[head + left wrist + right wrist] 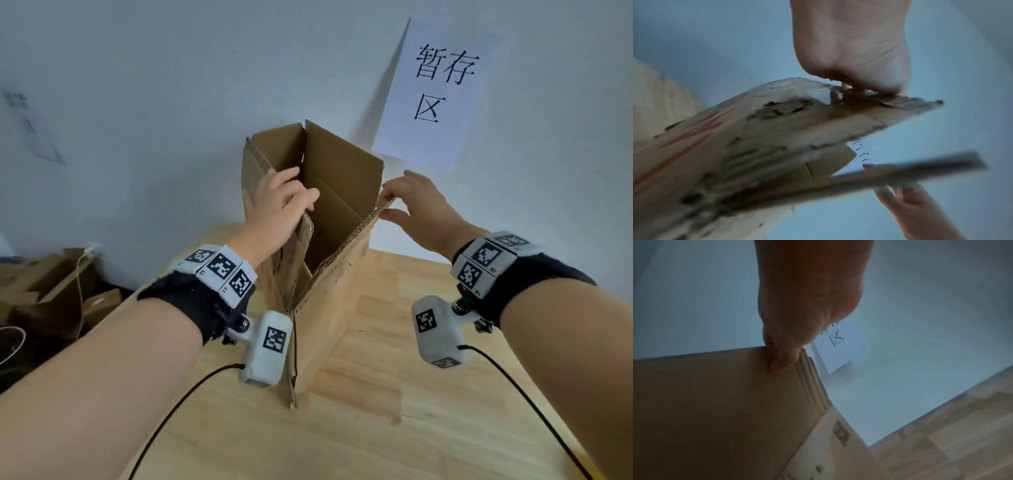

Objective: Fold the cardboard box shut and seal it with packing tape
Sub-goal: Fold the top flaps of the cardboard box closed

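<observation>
A worn brown cardboard box (329,301) stands upright on the wooden table (428,394), top open, all flaps raised. My left hand (291,202) grips the left flap (303,246) at its top edge, fingers curled over into the box. In the left wrist view that hand (851,48) holds the torn, tape-scarred flap (777,129). My right hand (390,202) pinches the far end of the right flap (359,233), thumb outside, fingers on top. The right wrist view shows this hand (807,305) with its thumb on the flap (715,402). No packing tape is in view.
A white paper sign (442,89) with black characters hangs on the pale wall just behind the box. Cardboard scraps (51,291) are piled low at the left, beyond the table's edge. Black camera cables (178,404) trail from both wrists over the table.
</observation>
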Tool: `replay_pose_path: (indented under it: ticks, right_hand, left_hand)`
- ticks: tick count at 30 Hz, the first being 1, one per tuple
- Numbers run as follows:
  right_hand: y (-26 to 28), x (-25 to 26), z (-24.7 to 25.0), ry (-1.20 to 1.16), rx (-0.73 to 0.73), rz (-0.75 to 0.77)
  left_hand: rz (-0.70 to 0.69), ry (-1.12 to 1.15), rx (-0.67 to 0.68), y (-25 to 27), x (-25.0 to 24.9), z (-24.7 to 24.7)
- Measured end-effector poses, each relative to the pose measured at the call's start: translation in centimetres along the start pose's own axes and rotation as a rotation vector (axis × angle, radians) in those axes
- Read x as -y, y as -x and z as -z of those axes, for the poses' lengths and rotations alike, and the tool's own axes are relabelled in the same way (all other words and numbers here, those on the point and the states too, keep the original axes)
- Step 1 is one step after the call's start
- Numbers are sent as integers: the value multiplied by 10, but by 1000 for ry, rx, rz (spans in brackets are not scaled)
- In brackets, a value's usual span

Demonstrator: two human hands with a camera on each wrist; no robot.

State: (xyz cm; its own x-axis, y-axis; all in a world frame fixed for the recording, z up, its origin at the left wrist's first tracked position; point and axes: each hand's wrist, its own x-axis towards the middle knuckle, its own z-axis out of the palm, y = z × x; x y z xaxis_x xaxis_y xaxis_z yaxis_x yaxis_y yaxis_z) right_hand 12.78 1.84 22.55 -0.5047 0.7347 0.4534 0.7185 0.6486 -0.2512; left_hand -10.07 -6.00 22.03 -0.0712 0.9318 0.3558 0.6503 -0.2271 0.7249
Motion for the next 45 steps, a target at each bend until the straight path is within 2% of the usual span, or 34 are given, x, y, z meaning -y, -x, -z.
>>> replay_pose_path:
  ticks: [3,5,9,13,18,20,24,26,28,30,33,35,37,39,41,43,45]
  right_hand:
    - [16,-3,24,21,63,55]
    - [32,-9,42,63,103,51]
    - [65,-23,70,187,125,59]
    - [95,-24,85,243,100,69]
    - [135,-15,101,296,48,23]
    - [151,-4,106,296,23,18]
    - [178,24,112,277,-28,-10]
    - [188,31,116,190,-24,-33]
    - [199,35,122,29,-65,-90]
    - [208,37,129,-4,-82,-181]
    - [220,39,134,-24,-10,-352]
    - [224,41,134,-63,7,-408]
    - [226,45,134,5,16,-458]
    - [228,46,138,122,68,-604]
    - [234,47,143,87,155,-720]
    - [242,48,148,-115,169,-745]
    - [251,51,150,-124,95,-742]
  left_hand:
    - [-93,-124,68,0,-20,1]
    - [-111,-131,107,0,-22,2]
    - [-140,-77,57,7,-30,-13]
    - [-172,-180,54,24,-59,-32]
    - [-280,-527,126,49,-90,-49]
    - [-291,-563,143,63,-105,-62]
    - [-443,-591,118,86,-130,-86]
    - [-507,-655,75,96,-137,-88]
    - [-535,-692,1,105,-137,-84]
    - [-539,-717,-49,113,-130,-77]
    - [-552,-732,-85,125,-122,-71]
    - [-539,-735,-115,132,-122,-69]
    - [-526,-724,-134,138,-125,-69]
    - [-520,-722,-140,143,-132,-71]
    - [-537,-724,-143,148,-141,-74]
    - [-560,-722,-136,153,-150,-80]
    - [-549,-713,-125,157,-156,-86]
